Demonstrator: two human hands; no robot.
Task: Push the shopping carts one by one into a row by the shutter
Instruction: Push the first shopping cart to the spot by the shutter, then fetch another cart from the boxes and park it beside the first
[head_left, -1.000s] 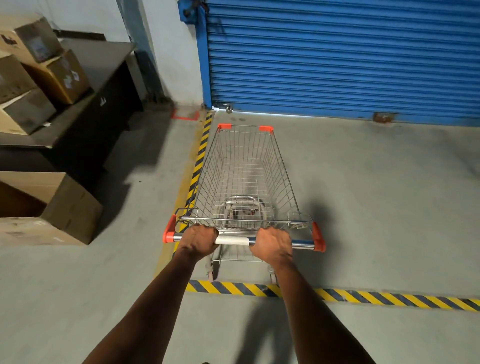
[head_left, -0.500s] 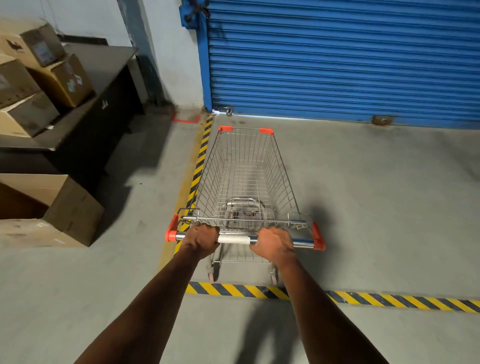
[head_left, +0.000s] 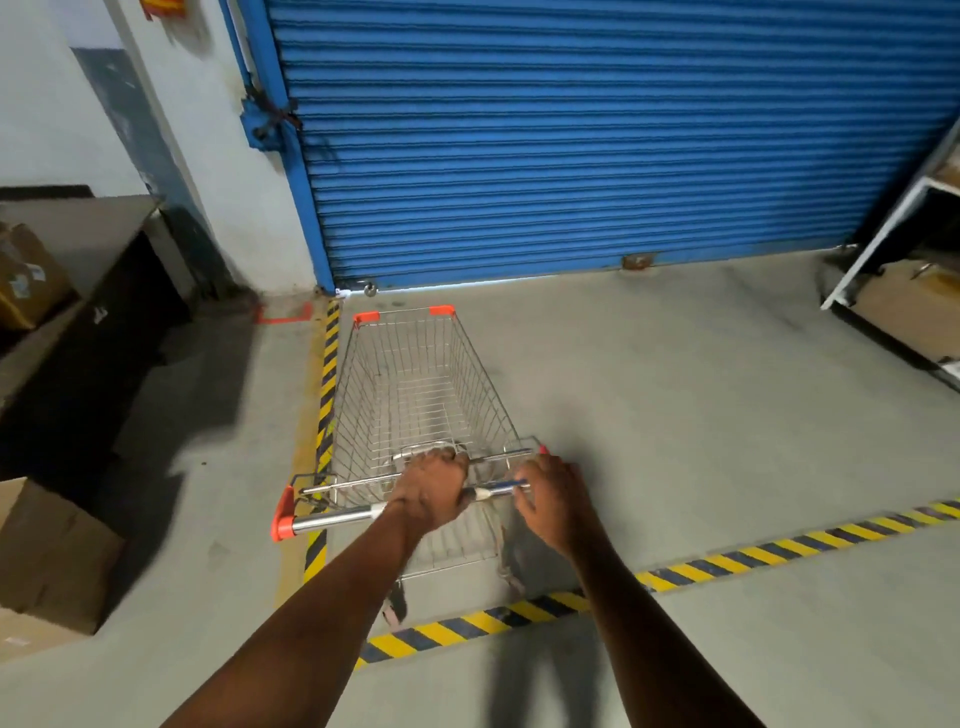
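Observation:
A wire shopping cart (head_left: 415, 384) with orange corner caps stands on the concrete floor. Its front points at the left end of the closed blue shutter (head_left: 571, 156), a short gap away. Its left side runs along a yellow-black floor stripe (head_left: 328, 374). My left hand (head_left: 434, 488) is wrapped around the middle of the chrome handle bar (head_left: 337, 517). Over the bar's right end my right hand (head_left: 553, 501) is curled, hiding the orange end cap. The basket holds nothing. No other cart is in sight.
A dark table (head_left: 78, 338) carrying a cardboard box (head_left: 26, 280) stands at the left. A large carton (head_left: 47, 561) lies on the floor below it. A white shelf frame (head_left: 883, 234) sits at the right, and a striped floor line (head_left: 779, 551) crosses behind the cart.
The cart has rolled closer to the shutter and now sits slightly angled. My left hand has slid right along the bar to its middle. The view has lifted and turned right.

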